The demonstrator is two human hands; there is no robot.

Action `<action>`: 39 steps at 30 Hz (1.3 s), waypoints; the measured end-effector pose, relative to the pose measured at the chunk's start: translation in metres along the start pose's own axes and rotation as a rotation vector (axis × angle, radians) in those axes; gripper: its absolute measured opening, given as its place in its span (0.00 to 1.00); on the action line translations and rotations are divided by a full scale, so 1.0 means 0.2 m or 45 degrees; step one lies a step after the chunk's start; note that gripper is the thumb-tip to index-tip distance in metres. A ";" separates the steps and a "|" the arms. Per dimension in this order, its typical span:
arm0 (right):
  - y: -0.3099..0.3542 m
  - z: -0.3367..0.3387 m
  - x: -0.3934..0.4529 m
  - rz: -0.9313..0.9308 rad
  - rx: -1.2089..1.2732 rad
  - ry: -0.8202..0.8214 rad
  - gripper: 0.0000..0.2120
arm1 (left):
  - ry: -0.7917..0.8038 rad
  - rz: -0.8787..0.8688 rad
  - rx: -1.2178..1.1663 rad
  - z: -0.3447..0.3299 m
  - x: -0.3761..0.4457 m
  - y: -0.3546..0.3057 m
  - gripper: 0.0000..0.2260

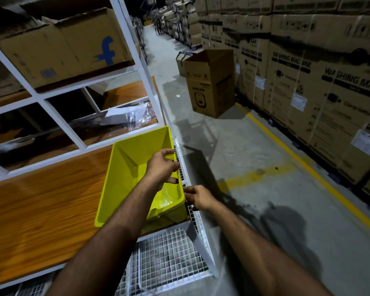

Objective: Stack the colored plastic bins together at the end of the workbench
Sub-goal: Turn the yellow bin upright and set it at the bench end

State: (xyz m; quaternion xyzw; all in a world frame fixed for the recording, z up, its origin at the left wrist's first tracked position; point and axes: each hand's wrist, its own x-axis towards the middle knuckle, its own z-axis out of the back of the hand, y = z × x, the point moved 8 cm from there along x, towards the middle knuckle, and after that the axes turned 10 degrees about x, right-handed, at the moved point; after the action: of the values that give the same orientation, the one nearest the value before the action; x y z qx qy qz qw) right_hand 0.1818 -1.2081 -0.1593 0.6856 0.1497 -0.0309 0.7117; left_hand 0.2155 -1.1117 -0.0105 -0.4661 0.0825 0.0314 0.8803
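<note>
A yellow plastic bin (pixel 128 167) stands on the wooden workbench (pixel 41 210) at its right end, close to the wire-mesh side panel. Another yellow bin seems nested inside it; its rim shows low at the near right corner. My left hand (pixel 161 167) reaches over the bin and grips its right rim, fingers curled over the edge. My right hand (pixel 198 198) pinches the same rim at the near right corner, from outside.
White shelf frame (pixel 146 67) rises behind the bench, holding cardboard boxes and plastic wrap (pixel 135 116). Wire mesh (pixel 171 259) hangs below the bench end. An open carton (pixel 210 84) stands in the aisle; stacked washing-machine boxes (pixel 318 82) line the right, behind a yellow floor line.
</note>
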 end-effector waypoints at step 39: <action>0.05 0.01 -0.02 0.038 -0.029 0.027 0.12 | 0.090 0.027 -0.053 0.00 0.01 0.00 0.23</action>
State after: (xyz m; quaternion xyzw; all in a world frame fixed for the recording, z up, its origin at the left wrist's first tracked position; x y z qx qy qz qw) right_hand 0.1816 -1.2109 -0.1496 0.6799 0.1473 -0.0113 0.7183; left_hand 0.2168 -1.1118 -0.0113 -0.4842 0.1178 0.0260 0.8666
